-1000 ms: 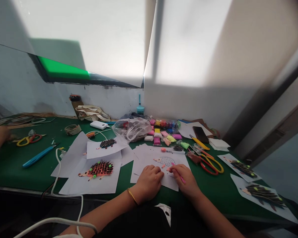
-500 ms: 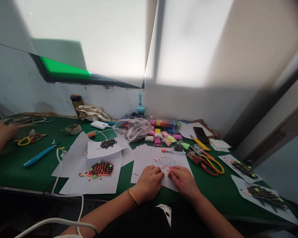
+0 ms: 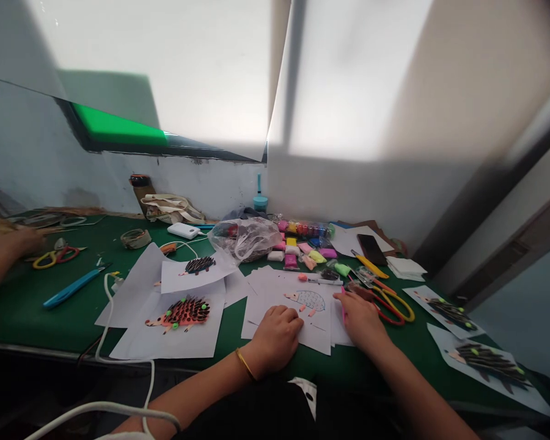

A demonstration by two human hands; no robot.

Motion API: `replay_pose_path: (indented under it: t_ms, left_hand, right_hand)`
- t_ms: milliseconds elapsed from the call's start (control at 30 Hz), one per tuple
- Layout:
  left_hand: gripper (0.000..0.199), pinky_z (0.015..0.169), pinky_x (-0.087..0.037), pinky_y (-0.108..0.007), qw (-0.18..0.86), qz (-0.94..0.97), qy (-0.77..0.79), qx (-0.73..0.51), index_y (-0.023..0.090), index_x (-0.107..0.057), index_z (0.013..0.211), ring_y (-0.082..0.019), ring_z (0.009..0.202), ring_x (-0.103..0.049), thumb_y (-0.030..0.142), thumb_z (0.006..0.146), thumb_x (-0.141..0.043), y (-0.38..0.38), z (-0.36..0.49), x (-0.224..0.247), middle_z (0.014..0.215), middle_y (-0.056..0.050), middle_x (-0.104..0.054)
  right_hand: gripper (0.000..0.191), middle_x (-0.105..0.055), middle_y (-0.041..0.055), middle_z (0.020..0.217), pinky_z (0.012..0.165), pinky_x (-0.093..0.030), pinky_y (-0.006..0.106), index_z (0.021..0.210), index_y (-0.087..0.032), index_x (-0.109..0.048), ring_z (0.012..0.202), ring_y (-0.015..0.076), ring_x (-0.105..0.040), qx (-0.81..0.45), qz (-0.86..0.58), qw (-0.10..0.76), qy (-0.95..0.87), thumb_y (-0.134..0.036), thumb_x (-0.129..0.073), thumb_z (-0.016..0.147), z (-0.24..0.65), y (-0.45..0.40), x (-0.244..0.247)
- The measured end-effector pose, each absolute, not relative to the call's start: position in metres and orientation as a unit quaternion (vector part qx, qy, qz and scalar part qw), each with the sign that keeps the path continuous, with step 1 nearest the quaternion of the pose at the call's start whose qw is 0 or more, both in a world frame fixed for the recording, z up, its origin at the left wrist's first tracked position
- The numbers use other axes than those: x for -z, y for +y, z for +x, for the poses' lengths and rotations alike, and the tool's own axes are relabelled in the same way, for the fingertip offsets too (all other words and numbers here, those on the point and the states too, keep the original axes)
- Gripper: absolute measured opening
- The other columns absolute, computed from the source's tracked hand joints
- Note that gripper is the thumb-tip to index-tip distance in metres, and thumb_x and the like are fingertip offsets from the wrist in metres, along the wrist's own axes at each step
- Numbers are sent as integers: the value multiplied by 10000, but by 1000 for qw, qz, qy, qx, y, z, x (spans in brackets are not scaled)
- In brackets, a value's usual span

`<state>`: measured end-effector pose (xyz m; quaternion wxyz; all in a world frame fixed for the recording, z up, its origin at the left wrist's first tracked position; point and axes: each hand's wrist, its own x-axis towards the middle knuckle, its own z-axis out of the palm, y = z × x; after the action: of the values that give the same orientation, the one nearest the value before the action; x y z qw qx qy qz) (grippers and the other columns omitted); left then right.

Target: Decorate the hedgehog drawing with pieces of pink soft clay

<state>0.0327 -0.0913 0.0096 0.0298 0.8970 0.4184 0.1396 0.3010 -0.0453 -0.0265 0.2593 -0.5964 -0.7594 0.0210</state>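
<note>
On the front edge of a white paper (image 3: 284,333) rests my left hand (image 3: 277,333), fingers curled, nothing seen in them. A hedgehog drawing (image 3: 310,300) with a dotted blue outline lies beyond it on that sheet. Peach-coloured clay pieces (image 3: 312,312) form its feet. At the sheet's right side, my right hand (image 3: 362,315) is closed around a pink modelling tool (image 3: 343,304), mostly hidden by the fingers. A lump of orange-pink clay (image 3: 302,277) sits at the top of the paper, beside a white pen (image 3: 325,282).
Scissors (image 3: 398,305) lie right of my right hand, near a phone (image 3: 371,249). Clay packets (image 3: 291,261) and a plastic bag (image 3: 245,238) stand behind. Finished hedgehog pictures (image 3: 187,313) flank me. A blue cutter (image 3: 73,288) and another person's hand (image 3: 25,241) are left.
My right hand has moved right, off the drawing, with the pink tool. Both peach feet now show below the hedgehog's body. My left hand stays put. The other person's hand shifted slightly.
</note>
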Motion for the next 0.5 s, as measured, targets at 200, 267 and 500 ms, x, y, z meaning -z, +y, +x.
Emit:
replay_pose_path:
  t_ms: [200,267,500]
  left_hand:
    - [214,973,-411,-416,29,896,419,-142,231,-593,1105,-239,1084,-506,197,911,-509,-91,33,-9,1146,-60,-594]
    - [218,977,-411,-414,28,897,417,-146,232,-591,1111,-239,1090,-505,200,907,-520,-91,33,-9,1152,-57,-593]
    - [223,981,-410,-418,23,895,416,-157,228,-591,1117,-240,1102,-501,198,909,-519,-91,33,-6,1149,-53,-600]
  right_hand:
    - [509,-628,83,1301,916,-405,521,1231,-322,-652,1224,334,-500,40,-593,192,-781,-98,-459,817,305,-51,27]
    - [483,-635,76,1242,912,-413,475,1189,-331,-680,1170,313,-516,44,-563,204,-800,-111,-491,803,293,-64,18]
    - [416,-630,58,959,822,-387,385,1132,-335,-702,921,232,-544,9,-482,200,-853,-140,-535,804,257,-90,8]
